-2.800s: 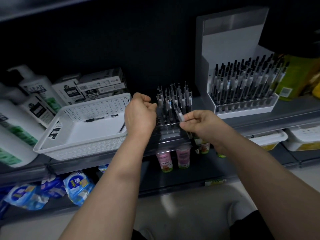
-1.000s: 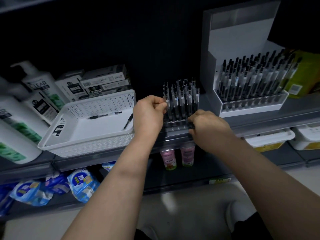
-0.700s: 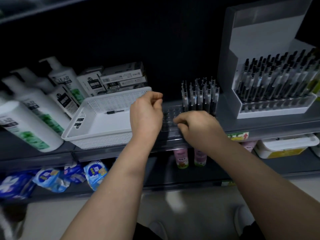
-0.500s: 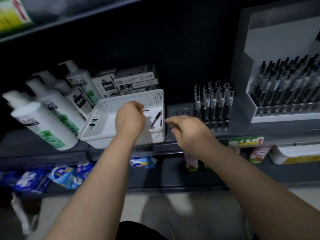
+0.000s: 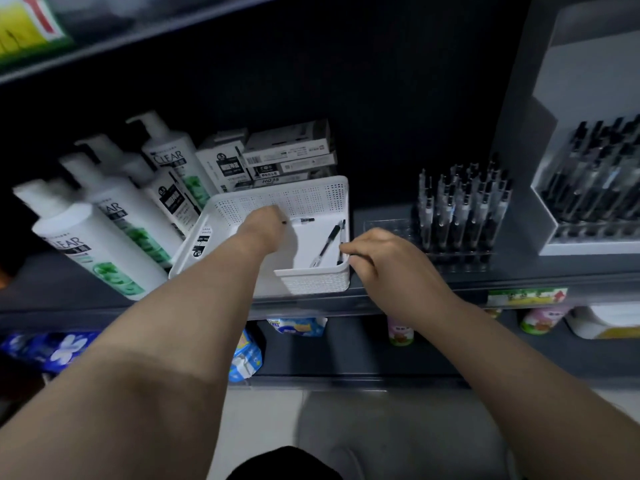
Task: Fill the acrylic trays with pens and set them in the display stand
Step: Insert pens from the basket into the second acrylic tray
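Note:
A clear acrylic tray (image 5: 386,226) sits on the dark shelf, with several black pens (image 5: 460,209) standing in its right part. Left of it is a white perforated basket (image 5: 311,282) with three loose pens in it. My left hand (image 5: 263,228) is inside the basket, its curled fingers closing on the end of a flat-lying pen (image 5: 302,220). My right hand (image 5: 379,259) hovers at the basket's right rim, one fingertip touching a pen (image 5: 341,242) that leans on the wall. Another pen (image 5: 325,245) lies beside that one. The grey display stand (image 5: 575,81) at the right holds a full tray of pens (image 5: 595,181).
White shampoo pump bottles (image 5: 90,244) crowd the shelf at the left. Stacked pen boxes (image 5: 287,157) stand behind the basket. The shelf below carries blue packets (image 5: 246,355), small bottles (image 5: 400,330) and a white tub (image 5: 602,322). An upper shelf edge (image 5: 138,32) runs overhead.
Both hands left the acrylic tray and moved left to the white basket. The view swung left and now shows more of the shampoo bottles.

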